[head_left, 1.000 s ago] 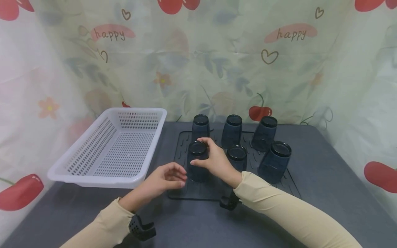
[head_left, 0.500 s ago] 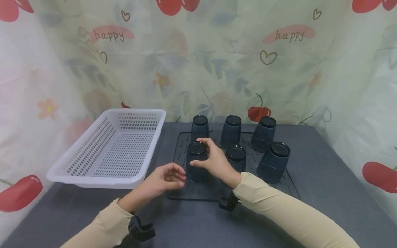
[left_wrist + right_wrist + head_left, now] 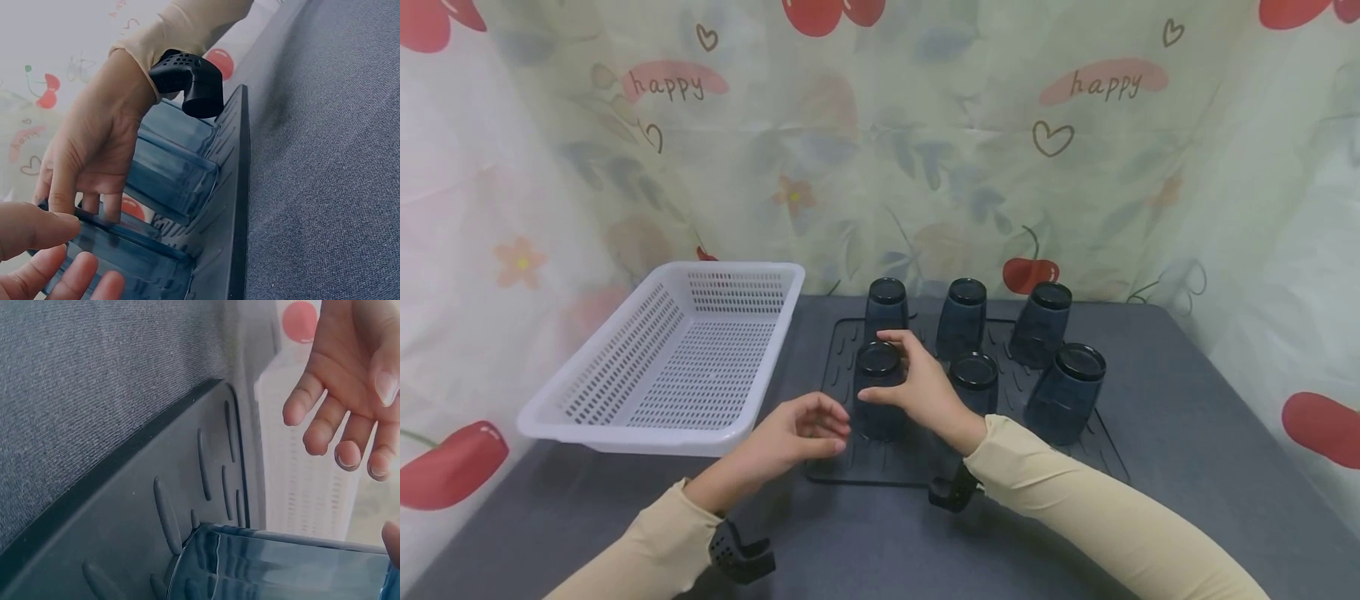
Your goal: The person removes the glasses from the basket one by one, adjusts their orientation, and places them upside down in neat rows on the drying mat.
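Note:
A dark blue see-through glass [image 3: 880, 419] stands upside down at the front left of a black drying mat [image 3: 865, 468]. My right hand [image 3: 925, 387] reaches over it and holds it near its upturned base, thumb on the near side and fingers behind. To the left of that glass my left hand [image 3: 797, 429] hovers with loosely bent fingers and nothing in it. In the right wrist view the left hand [image 3: 350, 394] is spread above the side of the glass [image 3: 294, 565]. The left wrist view shows the right thumb and fingers at the base end of the glass [image 3: 137, 265].
Several more upturned glasses stand on the mat, among them a back-row glass [image 3: 961, 329] and a front right glass [image 3: 1063, 400]. A white slotted plastic basket [image 3: 647, 443] sits at the left on the grey table [image 3: 850, 542]. A printed curtain [image 3: 880, 167] surrounds the table.

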Available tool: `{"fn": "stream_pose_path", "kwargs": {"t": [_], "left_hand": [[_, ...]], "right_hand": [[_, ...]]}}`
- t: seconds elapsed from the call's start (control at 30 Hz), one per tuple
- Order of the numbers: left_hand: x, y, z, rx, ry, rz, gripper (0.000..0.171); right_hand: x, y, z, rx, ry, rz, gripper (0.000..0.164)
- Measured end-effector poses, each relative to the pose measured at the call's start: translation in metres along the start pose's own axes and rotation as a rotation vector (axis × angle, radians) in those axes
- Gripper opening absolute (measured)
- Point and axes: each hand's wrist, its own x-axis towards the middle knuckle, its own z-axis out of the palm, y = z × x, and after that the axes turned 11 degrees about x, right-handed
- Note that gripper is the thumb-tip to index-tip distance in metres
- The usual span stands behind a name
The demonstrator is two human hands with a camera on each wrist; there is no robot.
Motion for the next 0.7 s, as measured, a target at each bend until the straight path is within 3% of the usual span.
{"fn": "stream_pose_path", "kwargs": {"t": [0.7], "left_hand": [[-0.001,0.002,-0.004,0.004,0.003,0.014,0.039]], "right_hand": [[0.004,-0.012,0.0,0.079,-0.012,-0.001,0.079]]}}
